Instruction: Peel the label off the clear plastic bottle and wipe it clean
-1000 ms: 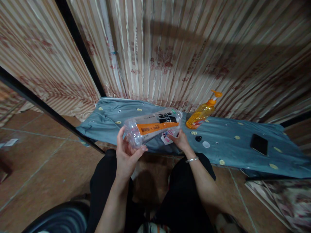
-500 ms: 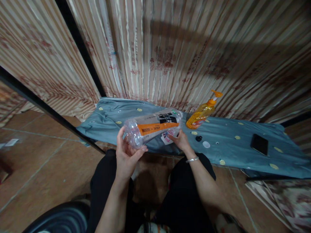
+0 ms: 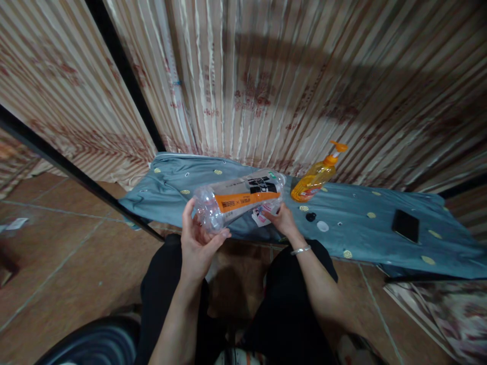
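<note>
A large clear plastic bottle with an orange, grey and black label lies sideways between my hands, over the edge of the cloth-covered bench. My left hand cups its left end, fingers beneath and thumb in front. At the right end my right hand, with a silver bangle on the wrist, grips the bottle from below; its fingertips are partly hidden. A small white and pink printed piece shows under the bottle beside my right thumb; whether I hold it or it is part of the bottle I cannot tell.
On the blue-green cloth stand an orange pump bottle, a small black cap-like thing, a white disc and a dark phone. A striped curtain hangs behind. Dark metal bars cross on the left.
</note>
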### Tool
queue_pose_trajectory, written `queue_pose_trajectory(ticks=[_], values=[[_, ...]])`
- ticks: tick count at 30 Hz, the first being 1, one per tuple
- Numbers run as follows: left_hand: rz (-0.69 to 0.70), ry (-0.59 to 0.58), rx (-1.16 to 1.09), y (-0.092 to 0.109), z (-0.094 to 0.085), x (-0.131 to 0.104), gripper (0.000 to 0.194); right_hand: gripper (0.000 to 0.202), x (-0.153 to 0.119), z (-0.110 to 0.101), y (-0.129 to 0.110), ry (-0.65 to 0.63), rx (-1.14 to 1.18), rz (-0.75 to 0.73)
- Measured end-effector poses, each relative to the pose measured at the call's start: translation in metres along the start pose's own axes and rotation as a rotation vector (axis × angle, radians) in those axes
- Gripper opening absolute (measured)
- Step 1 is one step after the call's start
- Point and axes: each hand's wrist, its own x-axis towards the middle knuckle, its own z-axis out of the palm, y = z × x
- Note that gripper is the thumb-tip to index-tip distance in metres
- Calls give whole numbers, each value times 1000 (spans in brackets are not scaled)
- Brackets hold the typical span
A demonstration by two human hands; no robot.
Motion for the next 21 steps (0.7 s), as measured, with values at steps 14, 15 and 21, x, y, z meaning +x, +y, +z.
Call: queue_pose_trajectory(ticks=[14,15,21], values=[[17,8,20,1,1,-1,86,52,-1,-1,0,9,-20,-21],[19,8,20,1,1,-1,85,52,-1,0,0,13,-22,-21],[25,-4,16,-1,0,0,87,52,-1,0,1,5,-11,-25]])
